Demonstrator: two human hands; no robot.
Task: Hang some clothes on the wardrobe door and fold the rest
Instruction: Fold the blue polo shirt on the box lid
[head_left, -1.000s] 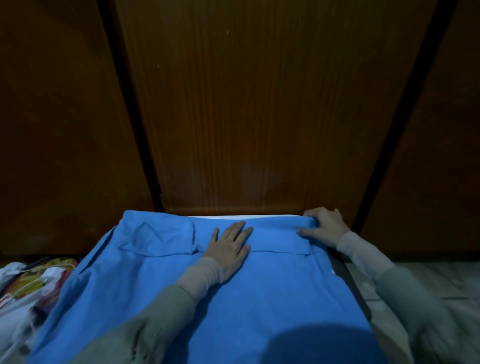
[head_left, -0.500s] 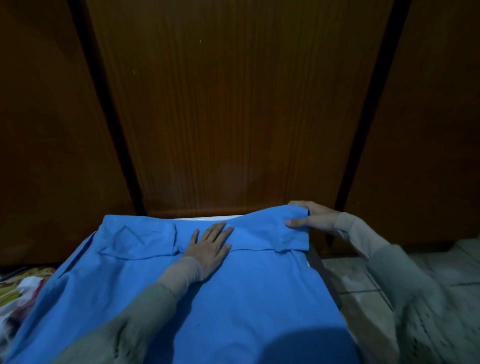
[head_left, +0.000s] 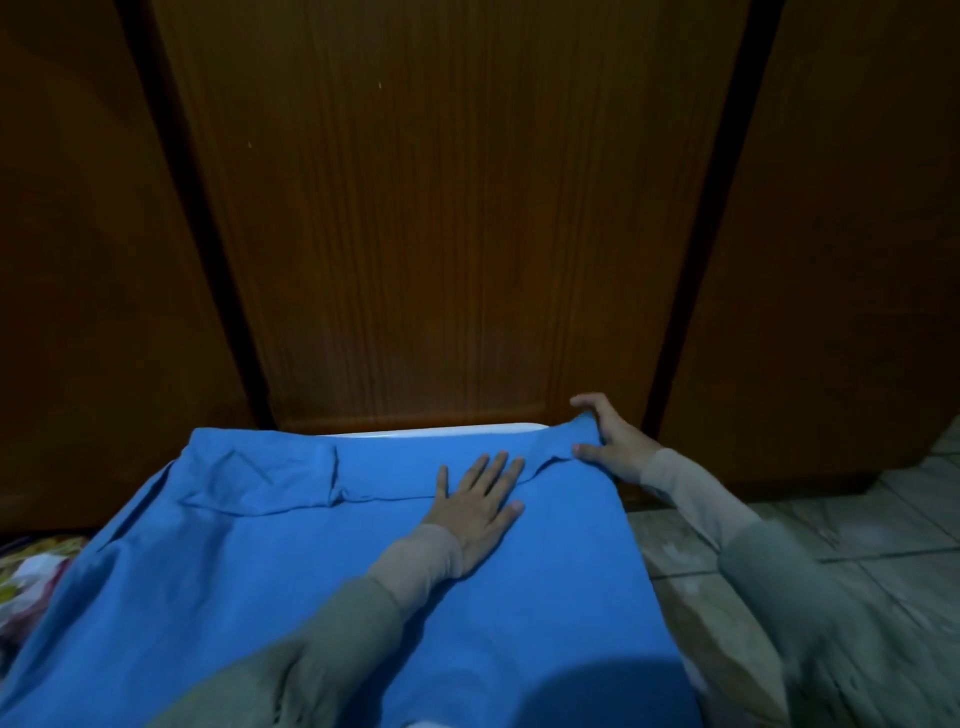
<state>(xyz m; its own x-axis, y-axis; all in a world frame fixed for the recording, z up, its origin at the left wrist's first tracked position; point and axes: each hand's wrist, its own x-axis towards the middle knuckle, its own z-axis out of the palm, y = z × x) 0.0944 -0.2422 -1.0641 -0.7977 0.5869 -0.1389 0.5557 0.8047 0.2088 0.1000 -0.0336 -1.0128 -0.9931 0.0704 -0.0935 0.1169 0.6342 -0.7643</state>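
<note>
A blue garment (head_left: 291, 561) lies spread flat over a surface in front of me, its far edge folded back in a band. My left hand (head_left: 475, 506) presses flat on the cloth near the middle of that band, fingers straight. At the far right corner my right hand (head_left: 610, 441) pinches the folded edge between thumb and fingers and lifts it slightly. Behind the garment stand the dark wooden wardrobe doors (head_left: 441, 234), all closed.
A white rim (head_left: 431, 430) of the surface shows past the garment's far edge. Patterned clothes (head_left: 36, 571) lie in a heap at the left. Tiled floor (head_left: 857, 535) runs along the right side.
My right hand has pulled the right end of the folded band outward to the corner, so the band there is narrower. My left hand stays flat on the cloth.
</note>
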